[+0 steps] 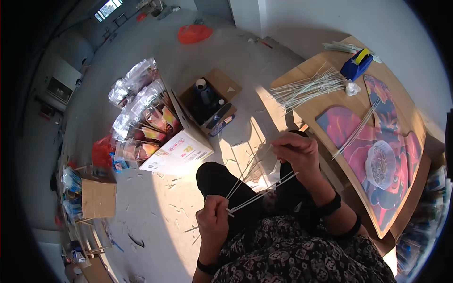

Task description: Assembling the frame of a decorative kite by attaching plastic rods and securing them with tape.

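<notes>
My left hand (213, 221) is closed around the near ends of several thin pale rods (255, 198), held over my lap. The rods fan out from that fist. Some slant up toward my right hand (299, 153), and a lower pair runs below it, by the wrist. With its fingertips pinched together, my right hand is higher and to the right; a faint thin rod leads to the fingertips. Bright floor behind makes the rods' far ends hard to follow.
On the wooden table (311, 113) at right lie a rod bundle (311, 87), a blue tape dispenser (355, 66), a printed colourful sheet (339, 125) and a plastic bowl (380, 165) of small pieces. Ahead stand a white carton (181, 153) of wrapped packs and an open brown box (222, 85).
</notes>
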`<state>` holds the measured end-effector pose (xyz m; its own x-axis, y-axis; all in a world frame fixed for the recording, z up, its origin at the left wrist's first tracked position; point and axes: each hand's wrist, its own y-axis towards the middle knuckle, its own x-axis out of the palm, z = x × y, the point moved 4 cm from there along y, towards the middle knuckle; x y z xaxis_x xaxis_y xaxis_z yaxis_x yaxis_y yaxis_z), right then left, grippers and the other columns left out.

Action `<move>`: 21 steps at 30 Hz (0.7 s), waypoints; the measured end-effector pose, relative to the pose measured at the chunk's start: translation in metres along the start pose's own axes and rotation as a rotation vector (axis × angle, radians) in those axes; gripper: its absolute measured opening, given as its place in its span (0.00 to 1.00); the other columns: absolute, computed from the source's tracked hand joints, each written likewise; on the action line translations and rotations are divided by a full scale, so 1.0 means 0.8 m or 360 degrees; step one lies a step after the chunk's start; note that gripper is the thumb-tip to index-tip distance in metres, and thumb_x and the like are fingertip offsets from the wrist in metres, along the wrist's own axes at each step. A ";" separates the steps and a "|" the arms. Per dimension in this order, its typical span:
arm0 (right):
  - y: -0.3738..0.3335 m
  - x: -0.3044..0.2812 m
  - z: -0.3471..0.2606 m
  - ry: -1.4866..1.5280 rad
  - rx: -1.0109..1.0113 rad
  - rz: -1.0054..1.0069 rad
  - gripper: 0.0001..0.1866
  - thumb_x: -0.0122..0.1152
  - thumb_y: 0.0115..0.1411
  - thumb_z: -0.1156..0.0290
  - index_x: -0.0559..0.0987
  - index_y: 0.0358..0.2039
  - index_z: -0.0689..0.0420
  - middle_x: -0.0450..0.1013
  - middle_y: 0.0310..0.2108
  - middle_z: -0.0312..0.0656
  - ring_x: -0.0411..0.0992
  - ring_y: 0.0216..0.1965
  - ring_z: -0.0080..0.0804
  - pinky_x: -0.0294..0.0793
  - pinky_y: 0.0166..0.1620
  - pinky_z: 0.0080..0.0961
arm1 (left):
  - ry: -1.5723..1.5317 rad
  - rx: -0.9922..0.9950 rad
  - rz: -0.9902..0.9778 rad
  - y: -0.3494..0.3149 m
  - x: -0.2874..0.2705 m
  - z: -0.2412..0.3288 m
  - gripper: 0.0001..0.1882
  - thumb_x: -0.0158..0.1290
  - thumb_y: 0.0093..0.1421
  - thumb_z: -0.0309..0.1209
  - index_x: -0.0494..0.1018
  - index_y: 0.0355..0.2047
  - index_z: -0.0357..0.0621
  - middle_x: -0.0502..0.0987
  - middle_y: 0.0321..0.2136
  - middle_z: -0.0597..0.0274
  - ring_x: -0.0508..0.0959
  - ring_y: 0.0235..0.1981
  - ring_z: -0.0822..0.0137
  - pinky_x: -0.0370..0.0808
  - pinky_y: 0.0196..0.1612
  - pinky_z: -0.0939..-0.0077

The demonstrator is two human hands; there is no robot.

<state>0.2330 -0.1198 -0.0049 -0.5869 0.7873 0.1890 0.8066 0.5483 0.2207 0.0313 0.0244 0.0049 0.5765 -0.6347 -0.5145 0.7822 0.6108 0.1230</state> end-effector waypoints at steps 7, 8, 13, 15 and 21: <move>0.000 0.002 0.026 0.1049 0.0758 -0.0050 0.04 0.57 0.52 0.83 0.78 0.29 0.68 0.71 0.20 0.39 0.68 0.21 0.22 0.65 0.25 0.16 | -0.0021 0.0066 -0.0032 -0.002 0.000 0.005 0.03 0.48 0.57 0.20 0.69 0.27 0.38 0.70 0.13 0.65 0.69 0.15 0.77 0.65 0.20 0.83; -0.005 0.003 0.028 0.1162 0.0858 -0.0062 0.03 0.58 0.52 0.82 0.78 0.28 0.68 0.71 0.20 0.40 0.67 0.20 0.22 0.64 0.24 0.16 | -0.0034 0.0085 -0.0054 -0.004 0.001 0.007 0.03 0.48 0.57 0.20 0.69 0.27 0.38 0.70 0.14 0.65 0.69 0.15 0.77 0.65 0.20 0.82; -0.030 0.017 0.033 0.0805 0.0937 -0.0551 0.05 0.61 0.51 0.80 0.79 0.29 0.67 0.72 0.20 0.38 0.68 0.20 0.19 0.64 0.24 0.15 | -0.0086 0.0007 -0.0185 0.002 0.020 0.007 0.03 0.47 0.57 0.19 0.69 0.28 0.39 0.70 0.15 0.65 0.70 0.16 0.77 0.65 0.20 0.83; -0.039 0.018 0.020 0.0387 0.0884 -0.0770 0.08 0.62 0.52 0.76 0.79 0.33 0.65 0.74 0.22 0.37 0.69 0.22 0.17 0.67 0.26 0.15 | -0.0075 -0.0002 -0.0266 0.002 0.023 0.014 0.03 0.46 0.58 0.20 0.69 0.29 0.39 0.70 0.15 0.65 0.68 0.15 0.78 0.64 0.20 0.84; -0.048 -0.121 -0.042 -0.0376 0.0671 0.0062 0.06 0.59 0.54 0.73 0.80 0.30 0.62 0.73 0.21 0.32 0.70 0.23 0.17 0.68 0.26 0.14 | -0.0109 -0.0074 -0.0320 -0.005 0.020 -0.002 0.02 0.46 0.58 0.21 0.69 0.31 0.39 0.69 0.15 0.65 0.68 0.15 0.78 0.63 0.18 0.82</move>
<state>0.2566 -0.2267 0.0003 -0.5629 0.8254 -0.0437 0.8146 0.5450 -0.1984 0.0370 0.0128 -0.0047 0.4261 -0.7758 -0.4654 0.8722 0.4889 -0.0163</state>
